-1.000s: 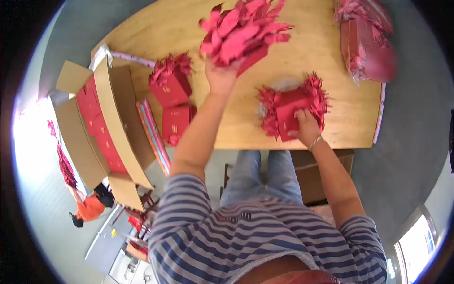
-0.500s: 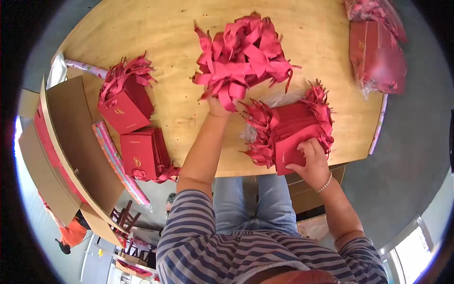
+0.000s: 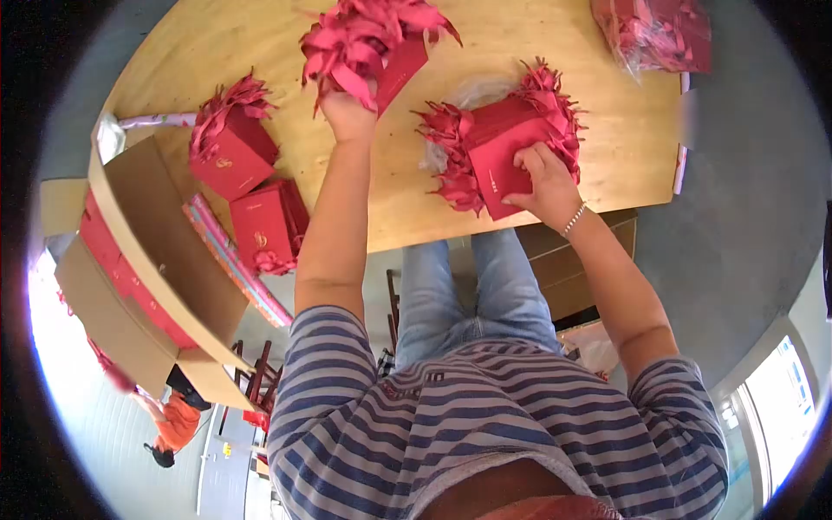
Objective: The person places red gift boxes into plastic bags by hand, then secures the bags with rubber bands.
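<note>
gift bags: deep red, small gold logo
ribbon handles: crimson-pink
surface: pale yellow wood grain
carton: plain brown cardboard
shirt: navy and grey stripes

The left hand lifts a bag bundle; the right hand presses a bag stack.

Bright, even daylight, blown-out glare at the left edge, strong fisheye bending and black vignetted corners.
</note>
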`<action>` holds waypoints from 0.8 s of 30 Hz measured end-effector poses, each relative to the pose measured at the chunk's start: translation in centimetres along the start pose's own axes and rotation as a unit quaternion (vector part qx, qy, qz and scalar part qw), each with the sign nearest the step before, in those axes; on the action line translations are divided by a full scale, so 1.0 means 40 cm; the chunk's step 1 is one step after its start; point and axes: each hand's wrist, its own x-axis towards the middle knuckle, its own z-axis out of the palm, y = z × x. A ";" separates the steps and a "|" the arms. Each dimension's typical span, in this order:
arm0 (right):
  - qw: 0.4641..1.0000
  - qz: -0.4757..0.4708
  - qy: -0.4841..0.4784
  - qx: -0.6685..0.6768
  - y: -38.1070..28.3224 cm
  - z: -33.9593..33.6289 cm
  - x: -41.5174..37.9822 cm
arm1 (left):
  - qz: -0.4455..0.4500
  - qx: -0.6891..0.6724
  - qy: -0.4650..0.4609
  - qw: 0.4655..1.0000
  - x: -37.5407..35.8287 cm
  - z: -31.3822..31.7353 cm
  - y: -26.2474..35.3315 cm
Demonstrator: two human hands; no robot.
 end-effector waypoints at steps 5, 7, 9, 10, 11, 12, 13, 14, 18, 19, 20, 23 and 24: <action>1.000 0.027 -0.001 -0.002 0.000 0.003 -0.003 | -0.154 -0.167 0.063 0.972 -0.019 0.047 0.358; 1.000 0.006 -0.003 0.012 0.012 0.001 -0.002 | -0.327 -0.245 0.132 0.903 -0.092 0.064 0.453; 0.999 0.007 -0.028 0.045 0.019 -0.010 -0.001 | -0.427 -0.320 0.102 0.839 -0.210 0.088 0.527; 0.996 0.017 -0.049 0.075 0.029 -0.010 0.006 | -0.471 -0.346 0.085 0.807 -0.271 0.100 0.539; 0.997 -0.026 -0.069 -0.006 0.068 0.013 0.010 | -0.512 -0.359 0.077 0.776 -0.329 0.122 0.562; 0.990 -0.140 -0.024 -0.026 0.126 0.053 0.008 | -0.553 -0.371 0.070 0.743 -0.376 0.151 0.567; 0.967 -0.252 0.021 -0.045 0.167 0.073 0.003 | -0.535 -0.390 0.072 0.746 -0.431 0.171 0.502; 0.966 -0.255 0.020 -0.048 0.177 0.056 0.005 | -0.516 -0.409 0.073 0.749 -0.478 0.191 0.441; 0.980 -0.183 -0.068 -0.029 0.202 -0.028 0.017 | -0.486 -0.470 0.097 0.730 -0.517 0.252 0.388; 0.982 -0.163 -0.093 -0.024 0.205 -0.045 0.019 | -0.486 -0.474 0.102 0.727 -0.518 0.263 0.369; 0.982 -0.142 -0.121 -0.016 0.204 -0.058 0.012 | -0.467 -0.458 0.081 0.752 -0.519 0.272 0.363; 0.977 -0.090 -0.194 0.008 0.186 -0.085 0.022 | -0.432 -0.448 0.086 0.778 -0.508 0.294 0.342; 0.975 -0.094 -0.199 0.008 0.179 -0.099 0.025 | -0.423 -0.456 0.104 0.776 -0.507 0.304 0.336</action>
